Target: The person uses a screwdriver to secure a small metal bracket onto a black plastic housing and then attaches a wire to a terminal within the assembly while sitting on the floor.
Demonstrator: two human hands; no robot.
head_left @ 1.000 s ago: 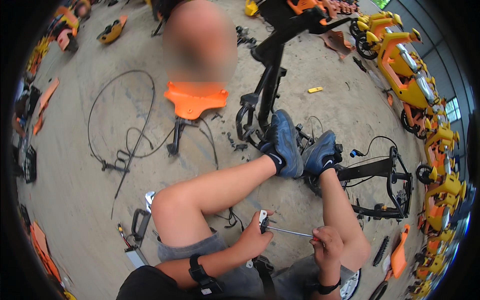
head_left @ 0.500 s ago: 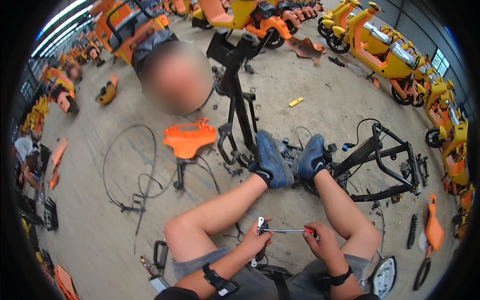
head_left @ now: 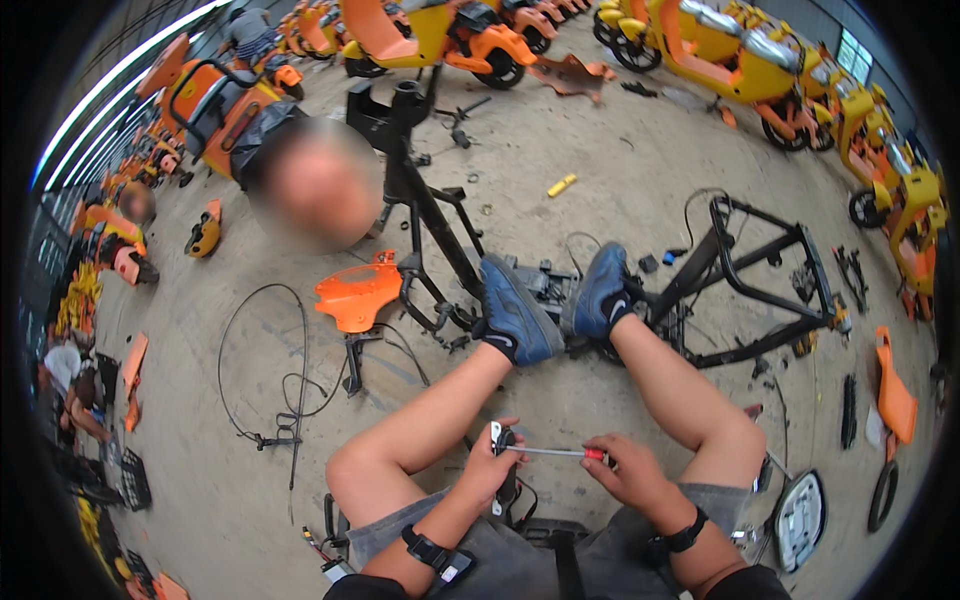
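My right hand [head_left: 632,470] is closed round the red handle of a screwdriver [head_left: 552,452]. Its metal shaft runs level to the left, with the tip against a small black part with white metal pieces [head_left: 497,434]. That part sits in my left hand [head_left: 484,472], which is wrapped round it; the fingers hide much of its shape. A thin black cable hangs just below. Both hands are above my lap, between my bent knees.
Beyond my shoes stands a black scooter frame [head_left: 438,225]. An orange panel [head_left: 356,294] and a looped cable [head_left: 222,345] lie to the left. On the right are a tubular frame part [head_left: 770,345] and an orange piece [head_left: 895,390]. Another person sits opposite; scooters line the back.
The view has tilted and turned a little, so the floor parts and scooters appear shifted. Both hands keep their hold on the screwdriver and the black part.
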